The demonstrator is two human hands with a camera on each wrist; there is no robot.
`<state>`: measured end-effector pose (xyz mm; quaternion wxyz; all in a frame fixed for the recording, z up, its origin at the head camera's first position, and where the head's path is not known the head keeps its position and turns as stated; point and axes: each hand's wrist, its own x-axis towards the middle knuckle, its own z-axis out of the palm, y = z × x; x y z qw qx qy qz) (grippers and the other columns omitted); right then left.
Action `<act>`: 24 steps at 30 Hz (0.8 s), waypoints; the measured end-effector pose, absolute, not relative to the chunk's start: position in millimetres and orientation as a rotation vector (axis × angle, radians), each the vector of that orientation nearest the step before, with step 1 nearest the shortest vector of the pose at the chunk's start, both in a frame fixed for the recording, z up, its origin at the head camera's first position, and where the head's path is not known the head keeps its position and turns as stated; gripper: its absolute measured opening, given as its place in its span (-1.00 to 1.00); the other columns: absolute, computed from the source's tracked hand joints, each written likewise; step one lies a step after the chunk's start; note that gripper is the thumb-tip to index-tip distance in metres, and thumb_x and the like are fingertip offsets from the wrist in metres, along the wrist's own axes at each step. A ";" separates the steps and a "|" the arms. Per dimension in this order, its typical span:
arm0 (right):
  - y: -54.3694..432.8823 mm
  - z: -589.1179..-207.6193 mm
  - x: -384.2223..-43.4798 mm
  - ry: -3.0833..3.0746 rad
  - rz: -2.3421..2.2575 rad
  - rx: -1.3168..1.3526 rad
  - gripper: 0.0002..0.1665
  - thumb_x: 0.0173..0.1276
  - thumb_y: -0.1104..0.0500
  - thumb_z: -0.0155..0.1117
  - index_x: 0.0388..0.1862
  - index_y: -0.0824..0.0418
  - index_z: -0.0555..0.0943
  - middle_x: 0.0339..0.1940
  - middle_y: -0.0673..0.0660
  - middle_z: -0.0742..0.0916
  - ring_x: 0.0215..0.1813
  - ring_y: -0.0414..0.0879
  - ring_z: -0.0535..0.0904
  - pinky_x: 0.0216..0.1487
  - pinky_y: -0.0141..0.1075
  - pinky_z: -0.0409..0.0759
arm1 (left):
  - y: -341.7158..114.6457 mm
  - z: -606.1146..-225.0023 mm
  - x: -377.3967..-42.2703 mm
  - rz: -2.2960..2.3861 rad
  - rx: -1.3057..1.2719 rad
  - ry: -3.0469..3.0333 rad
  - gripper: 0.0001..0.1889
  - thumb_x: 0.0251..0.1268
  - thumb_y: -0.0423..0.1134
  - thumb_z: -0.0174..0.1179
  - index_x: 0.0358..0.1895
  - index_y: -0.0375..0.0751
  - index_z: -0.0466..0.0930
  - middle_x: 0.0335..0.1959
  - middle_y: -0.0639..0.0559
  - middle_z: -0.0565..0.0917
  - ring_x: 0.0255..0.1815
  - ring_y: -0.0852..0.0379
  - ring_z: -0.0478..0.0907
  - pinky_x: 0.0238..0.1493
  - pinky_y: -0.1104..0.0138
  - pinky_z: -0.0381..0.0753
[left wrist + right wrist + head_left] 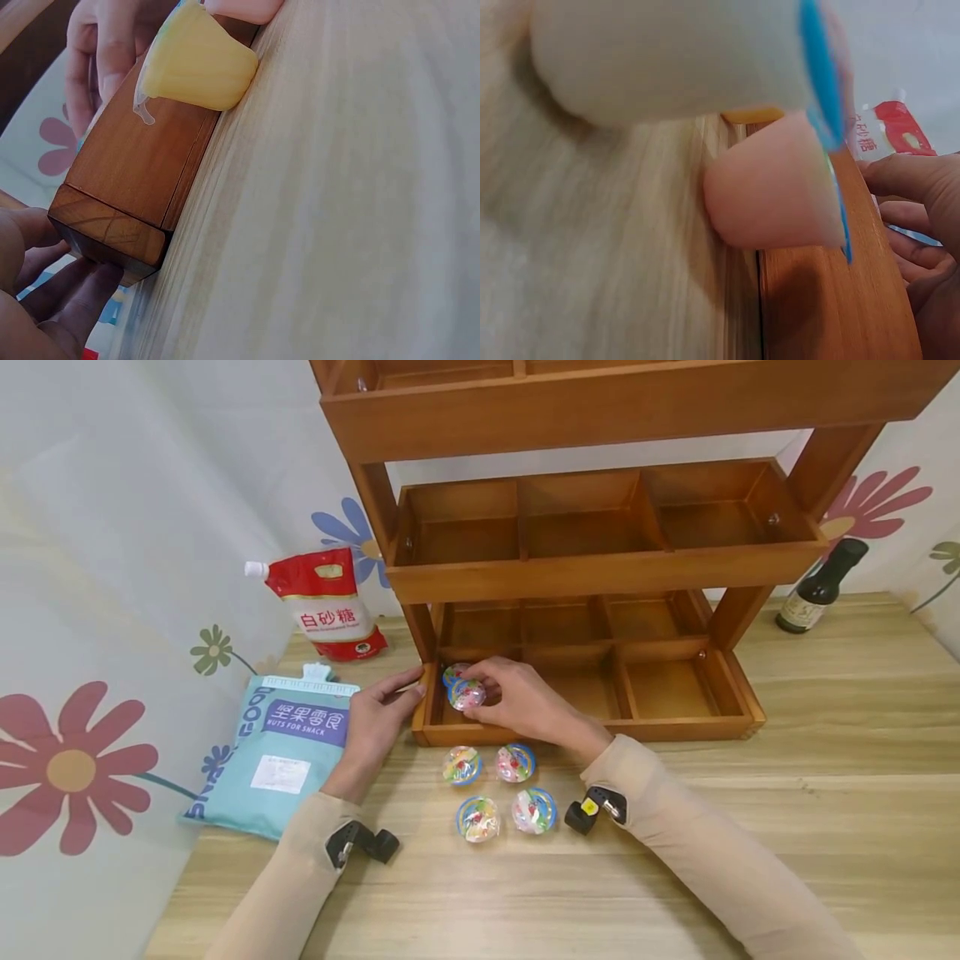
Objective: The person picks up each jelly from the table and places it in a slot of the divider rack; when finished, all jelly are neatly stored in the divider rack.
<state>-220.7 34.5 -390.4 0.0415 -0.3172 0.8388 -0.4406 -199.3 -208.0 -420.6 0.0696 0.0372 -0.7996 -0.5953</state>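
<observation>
My right hand pinches a small jelly cup with a clear, colourful film lid, over the front left compartment of the shelf's lowest tier. Another jelly cup sits in that compartment, partly covered by the held one. Straight fingers of my left hand touch the outer left end of the wooden shelf. In the left wrist view, a yellow jelly cup stands against the shelf's front board. A pink jelly cup and a blurred whitish one show in the right wrist view.
Several jelly cups stand on the table before the shelf. To the left are a blue nut snack bag and a red-and-white sugar pouch. A dark bottle stands at right. Higher shelf tiers overhang the lowest one.
</observation>
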 end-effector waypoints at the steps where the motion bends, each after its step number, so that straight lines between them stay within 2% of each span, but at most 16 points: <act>1: 33.5 -390.6 -221.1 2.569 -1.336 -0.978 -0.44 0.38 0.21 0.57 0.30 0.34 0.65 0.26 0.22 0.71 0.10 0.02 0.73 0.15 -0.29 0.70 | -208.0 -420.6 -199.3 -1.791 0.112 -2.406 -0.65 0.44 -0.25 0.38 0.24 -0.14 0.77 0.13 -0.09 0.79 -0.06 0.26 0.75 -0.03 0.45 0.70; 8: 26.6 -391.9 -225.0 2.580 -1.258 -1.040 -0.45 0.38 0.18 0.58 0.29 0.31 0.67 0.31 0.21 0.69 0.11 -0.01 0.69 0.11 -0.33 0.69 | -207.7 -420.0 -198.7 -1.808 0.112 -2.403 -0.65 0.45 -0.24 0.38 0.25 -0.14 0.77 0.14 -0.11 0.78 -0.06 0.27 0.74 -0.03 0.47 0.69; 14: 23.5 -395.6 -228.8 2.534 -1.273 -1.049 -0.46 0.38 0.21 0.58 0.29 0.32 0.67 0.27 0.21 0.69 0.07 -0.04 0.70 0.05 -0.40 0.69 | -207.7 -420.2 -198.9 -1.811 0.116 -2.411 -0.64 0.46 -0.24 0.37 0.26 -0.14 0.76 0.14 -0.12 0.78 -0.04 0.25 0.74 -0.02 0.46 0.70; 24: 24.0 -394.1 -230.7 2.483 -1.300 -1.041 -0.46 0.37 0.22 0.58 0.27 0.33 0.67 0.25 0.22 0.71 0.08 -0.04 0.71 0.06 -0.42 0.69 | -207.2 -419.5 -199.0 -1.801 0.135 -2.422 -0.64 0.45 -0.23 0.37 0.26 -0.13 0.76 0.15 -0.08 0.78 0.00 0.20 0.75 -0.01 0.45 0.71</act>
